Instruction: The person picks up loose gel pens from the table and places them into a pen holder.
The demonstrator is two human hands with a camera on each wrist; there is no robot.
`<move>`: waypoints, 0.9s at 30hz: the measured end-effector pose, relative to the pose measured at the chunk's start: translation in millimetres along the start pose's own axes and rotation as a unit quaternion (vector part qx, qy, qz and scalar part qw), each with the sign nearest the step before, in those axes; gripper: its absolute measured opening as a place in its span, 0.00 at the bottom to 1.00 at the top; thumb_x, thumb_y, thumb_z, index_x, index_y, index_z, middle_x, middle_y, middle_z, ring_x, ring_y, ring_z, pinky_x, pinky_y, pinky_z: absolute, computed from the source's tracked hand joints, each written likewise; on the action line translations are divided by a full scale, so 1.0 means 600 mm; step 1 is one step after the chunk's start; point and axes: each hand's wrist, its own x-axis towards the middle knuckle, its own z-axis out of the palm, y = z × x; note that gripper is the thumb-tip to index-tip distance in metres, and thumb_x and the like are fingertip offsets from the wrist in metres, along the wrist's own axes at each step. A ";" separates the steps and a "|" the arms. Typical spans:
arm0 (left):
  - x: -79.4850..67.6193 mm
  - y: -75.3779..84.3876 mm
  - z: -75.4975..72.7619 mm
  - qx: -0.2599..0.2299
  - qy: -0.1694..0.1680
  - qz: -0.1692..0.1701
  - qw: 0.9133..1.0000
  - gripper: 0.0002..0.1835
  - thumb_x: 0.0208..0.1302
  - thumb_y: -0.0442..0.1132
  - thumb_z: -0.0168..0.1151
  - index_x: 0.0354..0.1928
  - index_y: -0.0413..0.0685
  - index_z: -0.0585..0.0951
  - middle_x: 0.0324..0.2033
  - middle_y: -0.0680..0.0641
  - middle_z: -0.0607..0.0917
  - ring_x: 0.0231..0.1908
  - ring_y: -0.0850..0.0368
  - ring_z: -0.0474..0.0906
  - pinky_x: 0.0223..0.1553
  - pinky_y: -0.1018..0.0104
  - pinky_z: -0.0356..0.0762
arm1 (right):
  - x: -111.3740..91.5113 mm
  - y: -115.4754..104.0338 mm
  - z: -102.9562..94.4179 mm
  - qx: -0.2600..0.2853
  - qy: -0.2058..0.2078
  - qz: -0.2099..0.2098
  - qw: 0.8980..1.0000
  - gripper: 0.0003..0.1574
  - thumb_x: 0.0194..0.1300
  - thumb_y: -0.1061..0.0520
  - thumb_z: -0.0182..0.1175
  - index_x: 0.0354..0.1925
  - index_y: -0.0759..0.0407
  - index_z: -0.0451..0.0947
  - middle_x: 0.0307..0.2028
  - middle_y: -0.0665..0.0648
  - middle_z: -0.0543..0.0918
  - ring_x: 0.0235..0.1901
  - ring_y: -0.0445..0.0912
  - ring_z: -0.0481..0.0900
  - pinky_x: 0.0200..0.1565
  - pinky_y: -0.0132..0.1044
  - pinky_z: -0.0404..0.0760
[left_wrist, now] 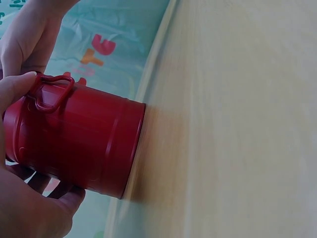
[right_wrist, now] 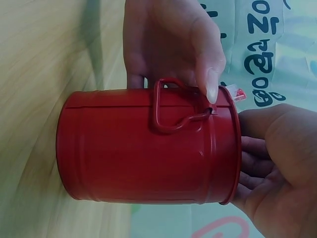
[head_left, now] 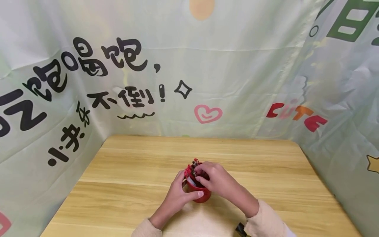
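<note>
A red metal bucket-shaped pen holder (head_left: 203, 198) stands upright on the wooden table, with several pens (head_left: 189, 171) with red parts showing at its mouth. My left hand (head_left: 179, 193) grips the holder's side, thumb near the rim and fingers round the far side. In the right wrist view, that thumb lies beside the red wire handle (right_wrist: 157, 106). My right hand (head_left: 219, 180) reaches over the rim from the right, its bent fingers and thumb among the pens. The rim and pens partly hide these fingertips, so I cannot tell whether they pinch a pen.
The pen holder is near the middle of the wooden table (head_left: 133, 194). A small black object (head_left: 241, 229) shows beside the right sleeve at the front edge. Printed cloth curtains (head_left: 237, 82) hang behind the table and along both sides.
</note>
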 end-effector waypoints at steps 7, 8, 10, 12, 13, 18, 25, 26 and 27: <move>0.002 -0.002 0.001 0.000 -0.005 -0.004 1.000 0.43 0.54 0.54 0.80 0.72 0.68 0.70 0.67 0.58 0.74 0.71 0.55 0.69 0.73 0.51 0.68 | -0.012 0.007 -0.007 0.005 0.032 -0.017 0.999 0.10 0.65 0.60 0.72 0.45 0.59 0.86 0.39 0.53 0.88 0.37 0.43 0.86 0.38 0.35 0.88; 0.003 -0.002 0.000 0.000 -0.007 -0.005 1.000 0.43 0.54 0.53 0.80 0.72 0.67 0.70 0.67 0.58 0.74 0.71 0.54 0.69 0.73 0.50 0.69 | -0.014 0.009 -0.008 0.006 0.039 -0.023 0.999 0.10 0.65 0.60 0.72 0.45 0.59 0.86 0.39 0.53 0.89 0.37 0.42 0.86 0.38 0.35 0.88; 0.004 -0.003 -0.002 0.001 -0.008 -0.006 1.000 0.44 0.54 0.53 0.79 0.72 0.64 0.70 0.68 0.56 0.74 0.71 0.52 0.69 0.73 0.48 0.69 | -0.019 0.012 -0.010 0.004 0.054 -0.035 0.998 0.09 0.65 0.60 0.71 0.44 0.59 0.86 0.40 0.52 0.89 0.37 0.39 0.85 0.37 0.32 0.87; 0.006 -0.003 -0.004 0.004 -0.008 -0.007 1.000 0.44 0.54 0.53 0.79 0.72 0.62 0.70 0.68 0.55 0.75 0.71 0.50 0.69 0.73 0.45 0.69 | -0.024 0.015 -0.013 0.007 0.068 -0.044 0.997 0.08 0.65 0.61 0.71 0.43 0.58 0.86 0.40 0.51 0.89 0.36 0.37 0.83 0.37 0.31 0.86; 0.007 -0.003 -0.005 0.006 -0.008 -0.006 1.000 0.44 0.54 0.53 0.79 0.72 0.60 0.70 0.67 0.54 0.75 0.71 0.49 0.69 0.73 0.43 0.70 | -0.026 0.017 -0.015 0.009 0.075 -0.049 0.996 0.08 0.65 0.61 0.71 0.43 0.58 0.86 0.39 0.51 0.89 0.35 0.36 0.82 0.36 0.30 0.85; 0.008 -0.002 -0.009 0.014 -0.014 -0.012 1.000 0.45 0.54 0.53 0.79 0.73 0.59 0.70 0.67 0.53 0.75 0.71 0.49 0.70 0.73 0.41 0.70 | -0.042 0.025 -0.027 0.000 0.109 -0.072 0.991 0.07 0.63 0.63 0.72 0.40 0.57 0.86 0.37 0.48 0.88 0.36 0.36 0.84 0.38 0.28 0.86; 0.010 -0.002 -0.017 0.011 -0.028 -0.020 0.999 0.47 0.52 0.54 0.82 0.73 0.59 0.69 0.68 0.53 0.75 0.71 0.48 0.71 0.72 0.42 0.70 | -0.073 0.039 -0.049 -0.030 0.147 -0.097 0.984 0.02 0.67 0.61 0.70 0.38 0.55 0.85 0.36 0.46 0.87 0.37 0.37 0.86 0.43 0.23 0.84; 0.010 -0.003 -0.019 0.013 -0.031 -0.021 0.999 0.49 0.51 0.54 0.82 0.75 0.59 0.68 0.70 0.53 0.74 0.71 0.47 0.71 0.72 0.43 0.71 | -0.078 0.042 -0.051 -0.034 0.154 -0.100 0.982 0.02 0.67 0.61 0.69 0.38 0.55 0.85 0.35 0.45 0.87 0.36 0.37 0.85 0.43 0.22 0.83; 0.010 -0.004 -0.021 0.015 -0.033 -0.024 0.999 0.52 0.51 0.54 0.82 0.77 0.58 0.66 0.71 0.52 0.73 0.71 0.46 0.71 0.72 0.43 0.71 | -0.084 0.044 -0.053 -0.041 0.160 -0.100 0.981 0.01 0.69 0.59 0.68 0.37 0.55 0.85 0.35 0.45 0.87 0.36 0.37 0.85 0.43 0.22 0.83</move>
